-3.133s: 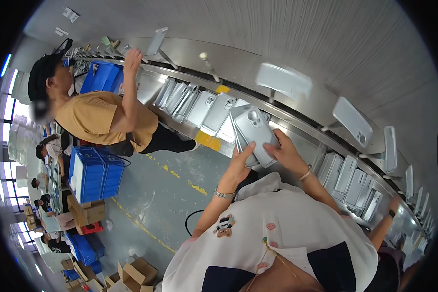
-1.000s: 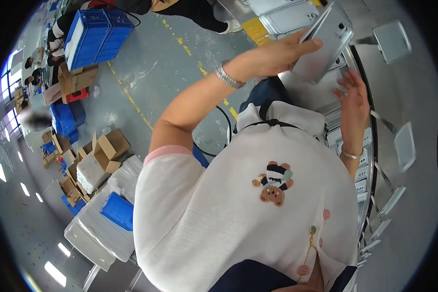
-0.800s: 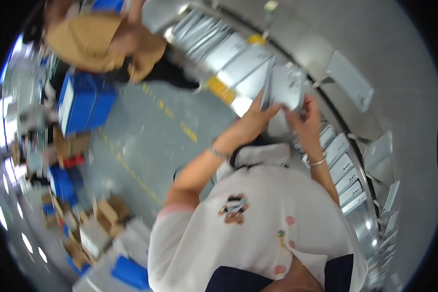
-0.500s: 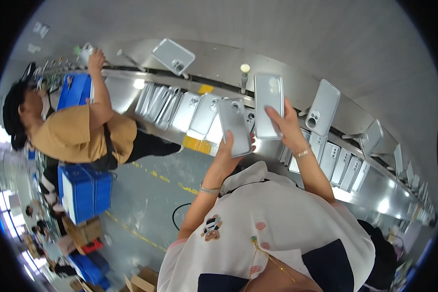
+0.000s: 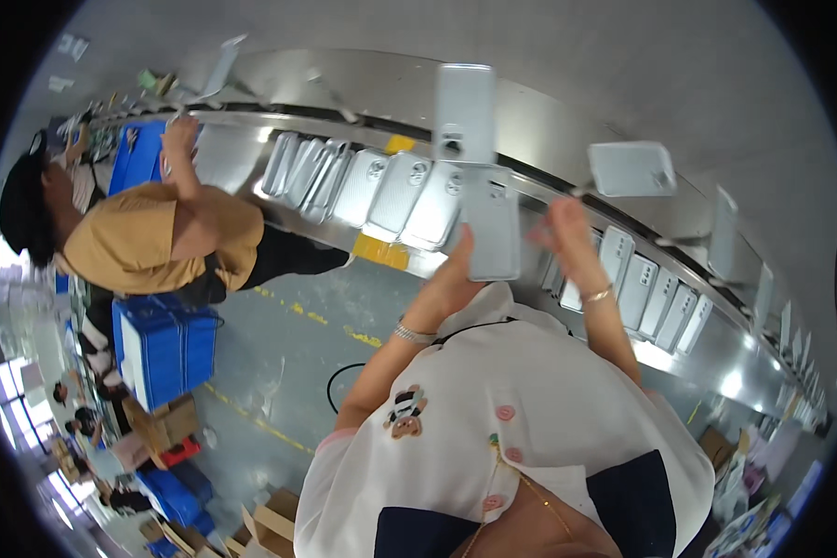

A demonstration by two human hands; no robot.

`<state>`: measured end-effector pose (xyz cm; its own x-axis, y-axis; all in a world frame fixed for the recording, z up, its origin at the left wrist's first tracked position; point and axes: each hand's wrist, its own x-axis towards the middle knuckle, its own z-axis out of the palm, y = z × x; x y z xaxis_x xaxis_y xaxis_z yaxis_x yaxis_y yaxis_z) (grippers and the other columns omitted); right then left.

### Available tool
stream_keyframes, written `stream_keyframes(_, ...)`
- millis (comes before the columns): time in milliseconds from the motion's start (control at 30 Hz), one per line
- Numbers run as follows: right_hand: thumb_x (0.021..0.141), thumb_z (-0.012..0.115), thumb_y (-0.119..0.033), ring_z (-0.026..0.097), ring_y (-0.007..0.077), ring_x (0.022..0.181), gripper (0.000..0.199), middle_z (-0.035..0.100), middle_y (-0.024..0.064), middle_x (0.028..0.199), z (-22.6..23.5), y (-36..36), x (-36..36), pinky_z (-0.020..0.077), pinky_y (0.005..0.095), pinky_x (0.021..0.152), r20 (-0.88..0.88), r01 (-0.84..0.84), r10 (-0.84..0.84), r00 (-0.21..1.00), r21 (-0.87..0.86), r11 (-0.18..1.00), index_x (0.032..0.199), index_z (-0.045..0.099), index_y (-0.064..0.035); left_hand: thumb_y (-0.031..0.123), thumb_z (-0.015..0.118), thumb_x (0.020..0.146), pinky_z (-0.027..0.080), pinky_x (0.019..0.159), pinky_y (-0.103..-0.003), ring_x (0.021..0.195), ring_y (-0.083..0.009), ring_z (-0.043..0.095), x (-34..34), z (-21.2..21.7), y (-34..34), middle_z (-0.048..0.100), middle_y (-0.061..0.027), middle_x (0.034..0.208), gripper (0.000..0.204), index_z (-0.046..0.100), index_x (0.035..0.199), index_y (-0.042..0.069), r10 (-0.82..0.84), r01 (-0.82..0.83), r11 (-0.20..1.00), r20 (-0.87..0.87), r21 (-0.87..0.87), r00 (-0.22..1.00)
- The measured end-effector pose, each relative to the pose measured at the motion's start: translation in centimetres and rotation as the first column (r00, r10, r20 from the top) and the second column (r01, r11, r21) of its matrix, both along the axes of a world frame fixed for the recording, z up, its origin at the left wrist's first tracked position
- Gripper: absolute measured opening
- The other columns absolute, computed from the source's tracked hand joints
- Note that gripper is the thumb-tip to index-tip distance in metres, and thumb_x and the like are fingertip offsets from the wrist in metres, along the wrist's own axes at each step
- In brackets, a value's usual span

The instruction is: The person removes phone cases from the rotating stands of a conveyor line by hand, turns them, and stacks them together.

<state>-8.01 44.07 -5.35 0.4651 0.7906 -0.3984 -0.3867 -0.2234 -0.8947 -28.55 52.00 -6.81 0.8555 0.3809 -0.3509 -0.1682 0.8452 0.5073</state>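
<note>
My left hand (image 5: 448, 284) is closed on a pale, silvery phone case (image 5: 493, 223), its thumb along the side and the camera opening at the top. Whether several cases lie stacked there, I cannot tell. Just right of it my right hand (image 5: 569, 237) is raised, a little blurred, thumb apart from the fingers, with no case in it. Beyond the held case a phone case (image 5: 466, 102) stands on the moving line, camera opening downward. Farther right, another phone case (image 5: 631, 169) sits on a holder, tilted sideways.
On the metal ledge (image 5: 223, 177), several phone cases (image 5: 395, 195) lie in a row left of my hands, and more phone cases (image 5: 658, 302) lie right. At left a person in a tan shirt (image 5: 158, 232) works beside a blue bin (image 5: 141, 167). Blue crates (image 5: 172, 349) stand behind.
The case that was in my right hand is no longer there. My left hand has shifted right with its case. Cases and holders on the line have travelled left.
</note>
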Motion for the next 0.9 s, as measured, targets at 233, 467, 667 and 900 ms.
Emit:
stream_keyframes(233, 0.085, 0.064, -0.015, 0.053, 0.015, 0.103, 0.051, 0.055, 0.0075, 0.114, 3.7, 3.0, -6.6, 0.0446, 0.0289, 0.089, 0.099, -0.285, 0.275, 0.956, 0.108, 0.952, 0.129, 0.042, -0.0017, 0.035, 0.042, 0.099, 0.037, 0.099, -0.03, 0.118, -0.0215, 0.048, -5.0, 1.2, 0.3, 0.045, -0.0135, 0.134, 0.053, 0.034, 0.137, -0.001, 0.064, 0.002, 0.957, -0.22, 0.289, 0.973)
stream_keyframes(467, 0.082, 0.071, -0.017, 0.053, 0.0142, 0.103, 0.054, 0.055, 0.0083, 0.115, 5.4, 13.7, -4.0, 0.0457, 0.0283, 0.089, -0.019, -0.085, 0.096, 0.995, 0.322, 0.943, 0.126, 0.041, -0.0019, 0.054, 0.047, 0.091, 0.053, 0.074, -0.033, 0.089, -0.0217, 0.061, -30.1, -7.7, -3.8, 0.055, -0.0181, 0.119, 0.06, 0.05, 0.127, 0.007, 0.04, 0.865, 0.368, -0.935, 0.341, 0.351)
stream_keyframes(667, 0.08, 0.073, -0.016, 0.057, 0.0168, 0.097, 0.051, 0.057, 0.0088, 0.109, 3.3, 16.7, 2.6, 0.0503, 0.0312, 0.082, 0.029, 0.08, -0.091, 0.995, 0.278, 0.957, 0.118, 0.044, -0.0001, 0.04, 0.044, 0.094, 0.05, 0.069, -0.027, 0.09, -0.0141, 0.057, -25.2, -2.7, -6.1, 0.059, -0.0102, 0.118, 0.043, 0.054, 0.124, 0.011, -0.736, 0.81, 0.507, -0.637, -0.295, 0.229)
stream_keyframes(900, 0.086, 0.066, -0.026, 0.056, 0.0157, 0.091, 0.041, 0.057, 0.0071, 0.107, -1.4, 4.0, 5.1, 0.0496, 0.0298, 0.071, -0.249, 0.353, -0.307, 0.918, 0.166, 0.921, 0.117, 0.049, -0.0051, 0.032, 0.052, 0.092, 0.047, 0.082, -0.032, 0.096, -0.0189, 0.057, -26.8, -6.3, -7.3, 0.059, -0.0107, 0.115, 0.039, 0.052, 0.123, 0.007, -0.743, 0.829, 0.527, -0.575, -0.187, 0.343)
